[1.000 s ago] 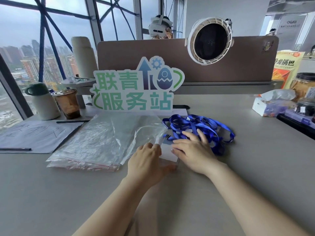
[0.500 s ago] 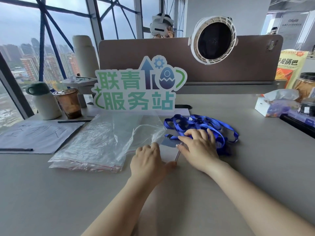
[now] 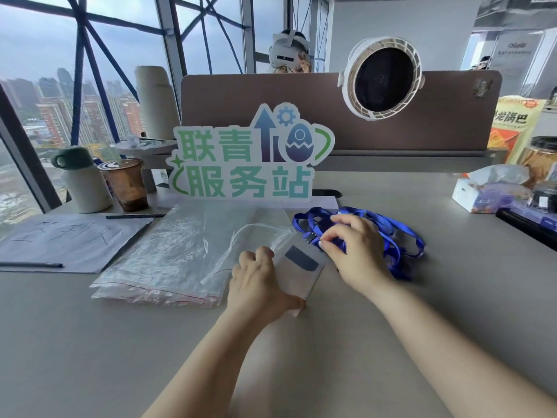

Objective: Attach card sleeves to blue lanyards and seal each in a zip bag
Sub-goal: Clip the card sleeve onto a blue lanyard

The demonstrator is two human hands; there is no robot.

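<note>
**Tabletop** [image 3: 452,297]: grey and smooth. It carries everything listed here. Risk: flat plastic skates on it at a nudge.

**Bags** [image 3: 156,260]: a loose stack of clear zip bags with red seal lines, left of the work and just beside the left hand. One bag lies rumpled on top. Risk: they cling together, so a pull may bring two, or drag the stack toward the edge.

**Lanyards** [image 3: 391,233]: blue, heaped in a tangle right of centre, straps looped through one another. Risk, the likeliest: lifting one strap hauls its neighbours along, and the snarl may sweep the sleeve aside.

**Left hand** [image 3: 256,288]: grips the sleeve at its left edge, thumb at the near corner. Risk: a light hold lets the sleeve pivot when the clip is pushed on.

**Right hand** [image 3: 355,254]: over the heap, thumb and forefinger pinching a strap close to the clip. The two hands are apart.

**Sleeve** [image 3: 301,270]: translucent with a dark patch near its top, flat between the hands and close to the heap. Not yet attached. Risk: its slot may tear or crease under a forced clip.

**Clip** [image 3: 310,236]: small and dark, at a strap end just beyond the sleeve's top. Risk: it bites beside the slot, and the sleeve is bagged loose.
</note>
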